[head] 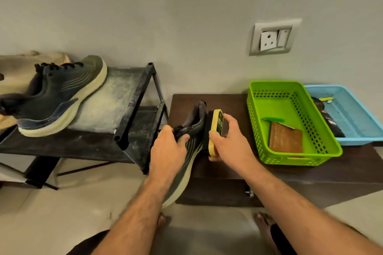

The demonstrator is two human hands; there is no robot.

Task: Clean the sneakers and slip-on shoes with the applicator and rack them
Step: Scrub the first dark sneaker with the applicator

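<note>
Head view: left hand (167, 147) fingers clenched on the lace area of a dark mesh sneaker with pale foam sole (187, 151), propped on the dark wooden bench (228, 170). Right hand (232, 138) fingers grasp the yellow-backed applicator brush (215, 130) against its side. Sneaker likely light, upper soft; best held at the laces or stiff sole.

I see one dark sneaker (191, 143) with a pale sole tilted on its side over the front left corner of the worktop (228, 172), heel away from me, toe hanging past that edge. The yellow-backed applicator (215, 132), its dark pad pressed to the sneaker's upper, stands on edge above the worktop. The matching sneaker (56, 97) sits on the rack (134, 99), left of the worktop.
</note>
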